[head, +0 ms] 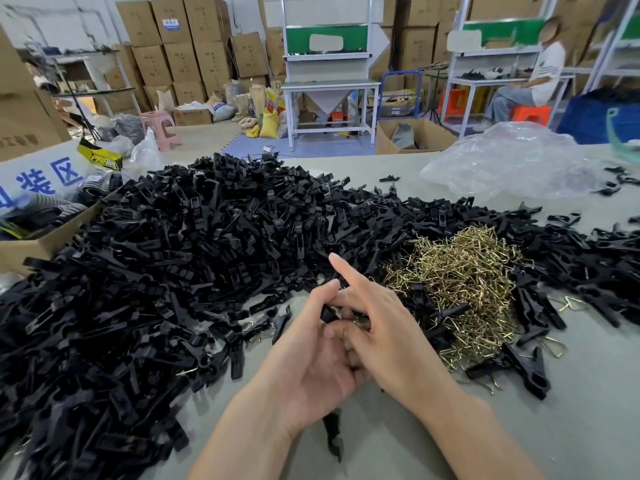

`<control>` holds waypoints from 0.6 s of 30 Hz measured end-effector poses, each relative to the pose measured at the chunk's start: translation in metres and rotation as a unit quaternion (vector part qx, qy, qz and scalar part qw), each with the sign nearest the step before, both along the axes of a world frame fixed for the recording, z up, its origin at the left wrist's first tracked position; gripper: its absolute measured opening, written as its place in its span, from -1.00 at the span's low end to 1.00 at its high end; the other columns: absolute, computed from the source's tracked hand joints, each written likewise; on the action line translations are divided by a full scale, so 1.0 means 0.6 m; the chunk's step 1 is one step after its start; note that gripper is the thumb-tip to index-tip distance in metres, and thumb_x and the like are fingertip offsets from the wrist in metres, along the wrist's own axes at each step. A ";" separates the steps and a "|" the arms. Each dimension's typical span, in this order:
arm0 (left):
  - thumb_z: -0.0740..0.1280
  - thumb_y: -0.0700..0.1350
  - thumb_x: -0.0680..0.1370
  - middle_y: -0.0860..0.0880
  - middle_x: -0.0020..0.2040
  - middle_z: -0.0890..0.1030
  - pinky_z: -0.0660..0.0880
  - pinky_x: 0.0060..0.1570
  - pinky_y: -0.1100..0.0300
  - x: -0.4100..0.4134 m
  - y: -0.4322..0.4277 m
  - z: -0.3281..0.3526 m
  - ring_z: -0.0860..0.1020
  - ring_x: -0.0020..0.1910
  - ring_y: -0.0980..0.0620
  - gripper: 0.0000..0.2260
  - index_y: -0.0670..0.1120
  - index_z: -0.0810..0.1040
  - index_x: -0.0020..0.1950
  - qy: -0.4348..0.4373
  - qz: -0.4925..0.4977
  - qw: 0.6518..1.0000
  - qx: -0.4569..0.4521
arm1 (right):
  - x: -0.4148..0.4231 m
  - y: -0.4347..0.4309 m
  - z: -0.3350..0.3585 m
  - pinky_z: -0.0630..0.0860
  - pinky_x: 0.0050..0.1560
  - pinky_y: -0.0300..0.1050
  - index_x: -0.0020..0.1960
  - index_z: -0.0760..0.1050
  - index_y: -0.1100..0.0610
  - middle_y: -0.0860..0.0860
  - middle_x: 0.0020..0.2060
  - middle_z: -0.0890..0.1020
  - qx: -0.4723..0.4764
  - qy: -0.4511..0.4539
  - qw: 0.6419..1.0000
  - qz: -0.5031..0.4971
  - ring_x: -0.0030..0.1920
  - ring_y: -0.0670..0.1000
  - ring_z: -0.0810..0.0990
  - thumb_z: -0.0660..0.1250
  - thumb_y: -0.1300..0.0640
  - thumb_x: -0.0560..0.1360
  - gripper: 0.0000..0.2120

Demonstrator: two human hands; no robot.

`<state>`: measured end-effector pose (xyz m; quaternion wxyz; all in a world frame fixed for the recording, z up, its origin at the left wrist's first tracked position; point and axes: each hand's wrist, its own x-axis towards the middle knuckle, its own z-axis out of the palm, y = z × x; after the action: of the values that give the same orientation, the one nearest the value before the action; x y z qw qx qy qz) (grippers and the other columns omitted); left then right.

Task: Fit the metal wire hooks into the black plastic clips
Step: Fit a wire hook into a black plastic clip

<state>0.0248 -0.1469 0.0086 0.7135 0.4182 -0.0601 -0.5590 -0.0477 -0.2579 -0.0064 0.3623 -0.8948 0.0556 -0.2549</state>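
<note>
At the near centre of the table (519,431), my left hand (311,358) and right hand (388,341) meet over a single black clip (328,312). The left hand's thumb and fingers are curled round the clip. The right hand closes on the same clip from the right with its thumb and lower fingers, while its index finger (343,271) points straight out toward the far side. I cannot tell whether a hook sits inside the grip, as the fingers cover that part.

A loose clip (333,434) lies on the table just below the wrists, partly hidden by the left forearm.

Just right of the hands lies the pile of wire hooks (464,282), brass-coloured and tangled, with several black clips scattered on and around it. To the left and beyond, the heap of black clips (194,258) spreads across most of the table and wraps behind the hooks to the right edge.

Far right on the table is a crumpled clear plastic bag (512,161). At the left edge stands an open cardboard box (41,245).

Beyond the table are stacked cartons (180,46), a white workbench (329,86), and a seated person (540,77) at far right.
</note>
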 end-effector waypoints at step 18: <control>0.34 0.13 0.48 -0.03 -0.26 0.51 0.49 -0.09 0.11 0.005 -0.010 0.000 0.50 -0.28 0.02 -0.72 -0.07 0.46 -0.25 0.016 0.051 0.999 0.000 | 0.012 -0.018 -0.019 0.54 0.06 -0.32 0.44 0.15 -0.53 -0.45 0.15 0.58 0.091 0.021 0.995 0.044 -0.03 -0.27 0.61 0.39 0.19 0.57 -0.23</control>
<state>0.0276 -0.1531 0.0088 0.7419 0.4116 -0.0271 -0.5286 -0.0404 -0.2689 -0.0177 0.4521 -0.8647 0.0467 -0.2137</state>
